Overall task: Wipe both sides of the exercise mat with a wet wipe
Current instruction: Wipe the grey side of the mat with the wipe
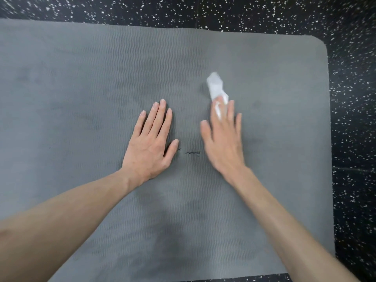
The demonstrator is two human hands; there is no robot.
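Because it lies flat and spread across most of the view, the grey foam exercise mat [81, 78] with its fine wavy ribbed surface is the first thing to know: it rests on the floor, its rounded far-right corner showing, its left end running out of sight. Darker patches on it, nearest me and around the middle, look like damp from wiping. A short dark mark sits between my two hands.

I judge the mat to be light, soft and floppy, grippy and not at all slippery, so it should bend easily and not slide much. To turn it for the other side, I would take hold along an edge or at the rounded corner, where the foam can be pinched and lifted.

The crumpled white wet wipe [215, 86] lies on the mat right of centre, its near end pinned under the fingertips of my right hand [222, 137]. It looks thin, limp and moist, likely to bunch up under pressure. That hand is blurred, its fingers out straight, pressing the wipe down, not curled round it.

My left hand [151, 143] lies palm down on the mat just beside the right, fingers straight and close together, holding nothing; it seems to steady the mat.

Around the mat is black rubber floor [354, 98] flecked with white.
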